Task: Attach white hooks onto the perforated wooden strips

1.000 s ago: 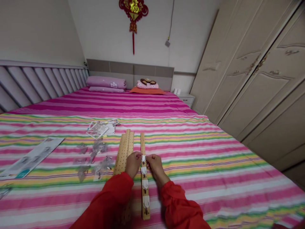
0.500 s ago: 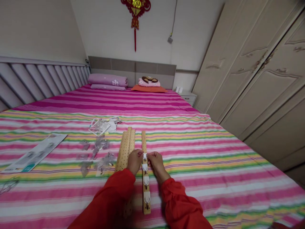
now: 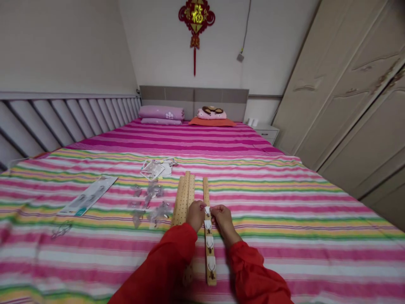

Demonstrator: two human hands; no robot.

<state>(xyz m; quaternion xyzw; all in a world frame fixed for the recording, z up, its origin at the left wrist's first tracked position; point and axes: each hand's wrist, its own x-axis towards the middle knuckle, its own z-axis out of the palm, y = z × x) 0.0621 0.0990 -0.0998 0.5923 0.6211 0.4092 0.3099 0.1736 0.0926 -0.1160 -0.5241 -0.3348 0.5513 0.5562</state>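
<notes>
A narrow wooden strip (image 3: 206,192) with small holes lies lengthwise on the striped sheet, and several white hooks (image 3: 209,242) sit in a row along its near part. At the farthest white hook (image 3: 207,210), my left hand (image 3: 196,215) pinches from the left with closed fingers. From the right side, my right hand (image 3: 223,218) closes its thumb and fingertips on that same hook. The exact fingertip contact is too small to make out. Just left of my left hand lie more perforated wooden strips (image 3: 183,198) side by side, partly covered by my left sleeve.
Small clear plastic bags (image 3: 154,191) with metal pieces lie left of the strips. Beyond them is a pile of packaging (image 3: 160,168). A long printed card (image 3: 90,196) and a thin wire-like item (image 3: 62,229) are farther left. Folded bedding (image 3: 161,113) rests by the headboard (image 3: 221,99).
The view has turned left, so everything appears farther right. Both hands stay at the same farthest hook, with little visible change in their grip.
</notes>
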